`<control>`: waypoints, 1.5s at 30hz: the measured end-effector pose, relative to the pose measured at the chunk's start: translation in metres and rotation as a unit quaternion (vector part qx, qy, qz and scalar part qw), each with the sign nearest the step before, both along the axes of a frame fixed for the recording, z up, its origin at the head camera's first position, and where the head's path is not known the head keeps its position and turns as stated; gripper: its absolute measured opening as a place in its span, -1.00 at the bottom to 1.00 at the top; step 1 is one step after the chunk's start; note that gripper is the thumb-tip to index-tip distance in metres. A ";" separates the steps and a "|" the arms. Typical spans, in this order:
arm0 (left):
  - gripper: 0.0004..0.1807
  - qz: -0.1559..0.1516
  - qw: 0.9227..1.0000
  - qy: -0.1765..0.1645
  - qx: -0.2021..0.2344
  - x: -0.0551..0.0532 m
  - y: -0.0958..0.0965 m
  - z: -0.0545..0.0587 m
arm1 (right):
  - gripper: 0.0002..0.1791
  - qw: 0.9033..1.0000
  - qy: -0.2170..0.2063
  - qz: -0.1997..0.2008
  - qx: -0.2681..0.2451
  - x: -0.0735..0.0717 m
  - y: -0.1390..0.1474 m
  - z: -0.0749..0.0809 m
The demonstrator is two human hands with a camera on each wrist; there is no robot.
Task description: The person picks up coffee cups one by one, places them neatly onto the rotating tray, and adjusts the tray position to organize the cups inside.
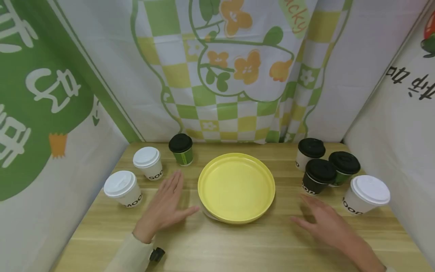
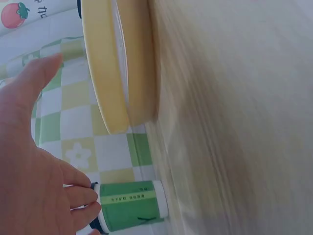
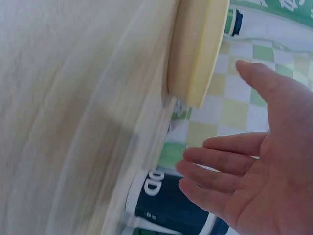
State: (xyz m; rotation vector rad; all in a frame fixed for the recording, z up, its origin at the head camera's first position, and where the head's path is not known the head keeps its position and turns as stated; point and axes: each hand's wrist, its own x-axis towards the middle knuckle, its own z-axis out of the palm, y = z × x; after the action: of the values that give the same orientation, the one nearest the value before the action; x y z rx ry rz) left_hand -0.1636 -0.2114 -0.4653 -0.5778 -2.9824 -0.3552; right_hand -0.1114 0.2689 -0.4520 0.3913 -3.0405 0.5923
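A round yellow tray [image 1: 236, 188] sits mid-table in the head view; the left wrist view shows a pale layer [image 2: 121, 46] between its rim and a tan base. To its left hovers my left hand [image 1: 165, 206], fingers straight, thumb spread, holding nothing. The nearest cup in its wrist view is a green paper cup [image 2: 129, 204] with a black lid. My right hand [image 1: 326, 224], fingers extended and slightly bent, is to the tray's right and holds nothing. Its fingertips are close to a black paper cup [image 1: 316, 177]; I cannot tell whether they touch.
Two white cups with white lids, one behind [image 1: 148, 163] and one in front [image 1: 123, 189], stand at left. On the right are a white cup with a black lid [image 1: 308, 154], another green cup [image 1: 344, 169] and a white-lidded cup [image 1: 365, 194]. Printed curtains [image 1: 238, 75] hang behind.
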 end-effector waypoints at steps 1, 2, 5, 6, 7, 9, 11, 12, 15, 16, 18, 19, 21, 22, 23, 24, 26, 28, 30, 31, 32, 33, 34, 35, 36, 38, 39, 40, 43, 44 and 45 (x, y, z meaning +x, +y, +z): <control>0.36 -0.004 1.000 -0.003 0.004 -0.002 0.003 0.001 | -0.04 1.000 -0.001 -0.006 0.001 0.000 0.004 0.001; 0.37 -0.007 1.000 -0.008 0.009 -0.003 0.004 0.002 | -0.06 1.000 0.000 -0.012 0.000 -0.001 0.007 0.001; 0.39 -0.015 1.000 -0.017 0.020 -0.005 0.010 0.004 | -0.11 0.999 -0.006 -0.038 0.000 -0.005 0.017 0.001; 0.40 -0.018 0.999 -0.017 0.024 -0.006 0.012 0.005 | -0.12 0.999 -0.008 -0.049 0.000 -0.007 0.021 0.002; 0.39 -0.020 0.999 -0.019 0.026 -0.008 0.014 0.006 | -0.12 0.998 -0.009 -0.061 0.000 -0.009 0.023 0.002; 0.39 -0.023 0.999 -0.020 0.026 -0.011 0.018 0.006 | -0.10 0.996 -0.015 -0.083 0.000 -0.014 0.028 0.002; 0.38 -0.027 0.999 -0.022 0.026 -0.014 0.022 0.006 | -0.03 0.994 -0.021 -0.106 -0.003 -0.019 0.032 0.003; 0.38 -0.030 0.999 -0.024 0.027 -0.016 0.024 0.006 | 0.01 0.993 -0.023 -0.118 -0.005 -0.021 0.033 0.002; 0.37 -0.040 0.998 -0.037 0.038 -0.020 0.029 0.005 | 0.14 0.988 -0.030 -0.151 -0.010 -0.027 0.038 0.000; 0.37 -0.044 0.997 -0.041 0.044 -0.021 0.031 0.005 | 0.17 0.987 -0.033 -0.160 -0.013 -0.029 0.039 -0.001; 0.38 -0.053 0.996 -0.049 0.051 -0.023 0.034 0.005 | 0.22 0.985 -0.033 -0.171 -0.022 -0.034 0.043 -0.004; 0.38 -0.056 0.996 -0.053 0.054 -0.024 0.036 0.004 | 0.23 0.984 -0.029 -0.175 -0.029 -0.037 0.044 -0.007; 0.39 -0.063 0.995 -0.061 0.056 -0.026 0.038 0.004 | 0.21 0.982 -0.022 -0.180 -0.046 -0.043 0.047 -0.012; 0.40 -0.066 0.994 -0.066 0.056 -0.026 0.039 0.003 | 0.19 0.982 -0.016 -0.180 -0.056 -0.045 0.049 -0.015; 0.41 -0.067 0.994 -0.070 0.054 -0.027 0.040 0.002 | 0.16 0.981 -0.007 -0.182 -0.066 -0.048 0.050 -0.018; 0.42 -0.069 0.993 -0.074 0.054 -0.027 0.040 0.002 | 0.13 0.980 0.001 -0.184 -0.078 -0.050 0.051 -0.021; 0.44 -0.071 0.993 -0.083 0.054 -0.028 0.042 0.001 | 0.09 0.977 0.008 -0.190 -0.099 -0.054 0.052 -0.026; 0.45 -0.072 0.992 -0.089 0.054 -0.028 0.042 0.000 | 0.06 0.973 0.017 -0.199 -0.116 -0.057 0.052 -0.029; 0.46 -0.073 0.991 -0.093 0.056 -0.028 0.042 -0.001 | 0.05 0.968 0.023 -0.212 -0.128 -0.059 0.052 -0.030; 0.46 -0.074 0.991 -0.096 0.057 -0.027 0.042 -0.001 | 0.05 0.967 0.027 -0.218 -0.131 -0.060 0.051 -0.031; 0.46 -0.074 0.991 -0.098 0.058 -0.027 0.042 -0.002 | 0.03 0.965 0.032 -0.223 -0.132 -0.061 0.051 -0.031; 0.45 -0.074 0.990 -0.100 0.059 -0.027 0.042 -0.003 | 0.02 0.964 0.034 -0.228 -0.133 -0.062 0.050 -0.031; 0.45 -0.076 0.990 -0.103 0.061 -0.027 0.042 -0.003 | 0.00 0.963 0.038 -0.231 -0.135 -0.063 0.049 -0.031; 0.45 -0.077 0.990 -0.105 0.062 -0.027 0.043 -0.004 | -0.01 0.962 0.041 -0.234 -0.138 -0.064 0.049 -0.031; 0.44 -0.078 0.989 -0.106 0.061 -0.027 0.043 -0.004 | -0.03 0.960 0.045 -0.236 -0.142 -0.065 0.048 -0.031; 0.43 -0.078 0.989 -0.110 0.063 -0.027 0.043 -0.005 | -0.05 0.959 0.052 -0.237 -0.149 -0.067 0.047 -0.032; 0.43 -0.078 0.989 -0.110 0.064 -0.027 0.043 -0.004 | -0.05 0.958 0.053 -0.237 -0.154 -0.068 0.046 -0.032; 0.43 -0.078 0.989 -0.109 0.065 -0.027 0.043 -0.005 | -0.05 0.957 0.055 -0.238 -0.158 -0.069 0.046 -0.032; 0.43 -0.080 0.989 -0.105 0.064 -0.027 0.042 -0.005 | -0.04 0.955 0.057 -0.238 -0.166 -0.069 0.044 -0.032; 0.43 -0.081 0.989 -0.103 0.063 -0.027 0.042 -0.005 | -0.05 0.955 0.058 -0.237 -0.168 -0.069 0.044 -0.031; 0.43 -0.083 0.990 -0.101 0.062 -0.027 0.042 -0.005 | -0.06 0.954 0.059 -0.238 -0.170 -0.069 0.043 -0.031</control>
State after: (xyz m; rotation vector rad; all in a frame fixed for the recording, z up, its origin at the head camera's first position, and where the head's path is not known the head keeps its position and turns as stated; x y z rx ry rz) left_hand -0.1905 -0.1698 -0.4705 -0.8246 -3.0785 -0.6441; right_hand -0.1800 0.3118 -0.4825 -0.2968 -2.6872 0.9787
